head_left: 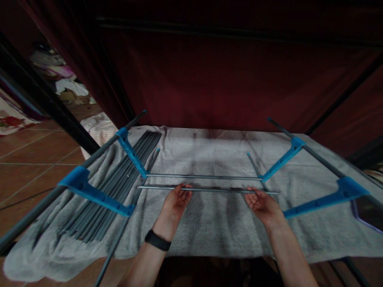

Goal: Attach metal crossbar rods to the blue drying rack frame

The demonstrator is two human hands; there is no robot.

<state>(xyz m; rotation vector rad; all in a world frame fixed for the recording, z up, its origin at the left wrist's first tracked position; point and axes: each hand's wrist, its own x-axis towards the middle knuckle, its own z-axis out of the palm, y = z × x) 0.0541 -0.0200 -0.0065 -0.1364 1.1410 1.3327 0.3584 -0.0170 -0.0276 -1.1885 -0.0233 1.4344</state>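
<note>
With both hands, we hold a slim metal rod [220,190] nearly level above a gray cloth [209,235], just nearer to us than a crossbar [203,177] that spans the two rear blue brackets. Our left hand [178,200] closes thumb and fingertips on the rod left of its middle, while our right hand [262,202] curls its fingers about it closer to the right end; the wide spacing likely keeps so long a piece from tipping. We cannot tell whether the rod's ends touch the lower poles [120,232] beneath them. The blue brackets [324,198] appear to prop the side poles [321,159] up and outward, leaving us room between. More rods [119,189] lie side by side to our left, presumably laid there for easy reach, and the cloth probably cushions everything. Our forearms come in from below, angled slightly toward each other, palms turned partly upward, a dark band [157,240] on the left wrist.
</note>
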